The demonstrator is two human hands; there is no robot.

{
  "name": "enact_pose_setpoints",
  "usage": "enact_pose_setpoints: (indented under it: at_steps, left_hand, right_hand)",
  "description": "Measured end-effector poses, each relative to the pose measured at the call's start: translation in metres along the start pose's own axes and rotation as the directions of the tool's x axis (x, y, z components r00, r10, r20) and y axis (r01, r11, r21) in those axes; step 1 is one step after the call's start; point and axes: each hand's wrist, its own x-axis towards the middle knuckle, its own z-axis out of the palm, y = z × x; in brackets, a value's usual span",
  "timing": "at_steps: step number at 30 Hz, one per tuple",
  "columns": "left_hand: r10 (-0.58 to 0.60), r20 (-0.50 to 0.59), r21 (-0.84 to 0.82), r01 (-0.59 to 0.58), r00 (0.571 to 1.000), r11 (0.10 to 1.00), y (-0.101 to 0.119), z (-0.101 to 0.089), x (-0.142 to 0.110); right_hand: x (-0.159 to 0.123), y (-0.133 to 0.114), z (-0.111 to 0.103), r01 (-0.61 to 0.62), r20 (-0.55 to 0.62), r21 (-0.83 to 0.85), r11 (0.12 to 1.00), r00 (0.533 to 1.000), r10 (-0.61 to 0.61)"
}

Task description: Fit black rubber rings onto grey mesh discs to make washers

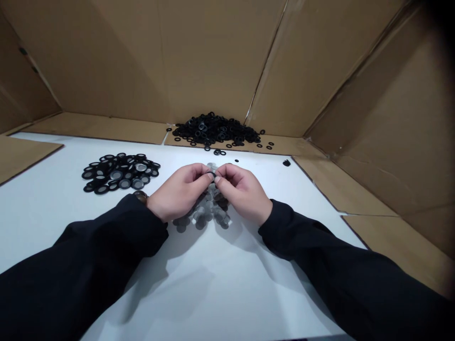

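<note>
My left hand and my right hand meet at the middle of the white table. Between their thumbs and fingertips they pinch a small black ring, mostly covered by the fingers. Whether a disc sits inside the ring I cannot make out. Right below the hands lies a pile of thin grey discs, partly hidden by them. To the left of my left hand is a heap of black rings with grey discs set in them.
A large mound of black rings lies at the back against the cardboard wall, with several loose rings before it. A small black clump lies at the right. Cardboard strips border the white table.
</note>
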Motion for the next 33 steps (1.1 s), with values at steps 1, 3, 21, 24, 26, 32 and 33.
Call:
enact_pose_setpoints:
  at_steps: [1, 3, 21, 24, 26, 32, 33]
  left_hand:
    - [-0.003, 0.000, 0.001, 0.003, 1.000, 1.000, -0.0003, 0.0000, 0.0001]
    - [-0.002, 0.008, 0.001, 0.002, 1.000, 1.000, -0.0010, -0.0005, 0.0003]
    - [0.023, 0.028, 0.126, -0.026, 0.999, 0.992, -0.0036, -0.0053, 0.0016]
    - [0.021, 0.019, 0.132, -0.024, 1.000, 0.991, -0.0038, -0.0049, 0.0007]
    - [0.025, 0.021, 0.137, -0.028, 0.999, 0.990, -0.0038, -0.0042, 0.0006]
    - [0.083, -0.029, 0.163, -0.077, 0.996, 0.984, -0.0026, -0.0030, 0.0021]
    - [0.085, -0.035, 0.158, -0.078, 0.996, 0.984, -0.0025, -0.0031, 0.0024]
  right_hand:
    - [0.0001, 0.0004, -0.0001, 0.004, 0.001, -0.008, 1.000, 1.000, -0.004]
    - [0.0005, 0.0011, -0.0003, 0.004, 0.002, -0.028, 1.000, 1.000, -0.004]
    - [-0.0014, 0.0034, -0.0016, -0.037, 0.008, 0.031, 0.999, 0.999, 0.037]
    - [-0.0007, 0.0042, -0.0030, -0.009, 0.054, -0.031, 0.999, 0.998, 0.011]
    - [-0.0002, 0.0039, -0.0034, 0.013, 0.078, -0.065, 0.998, 0.997, -0.008]
    - [0.0009, 0.0015, -0.0011, 0.009, 0.024, -0.115, 0.993, 1.000, -0.006]
    - [0.0008, 0.0018, -0.0007, 0.003, 0.014, -0.101, 0.995, 1.000, -0.002]
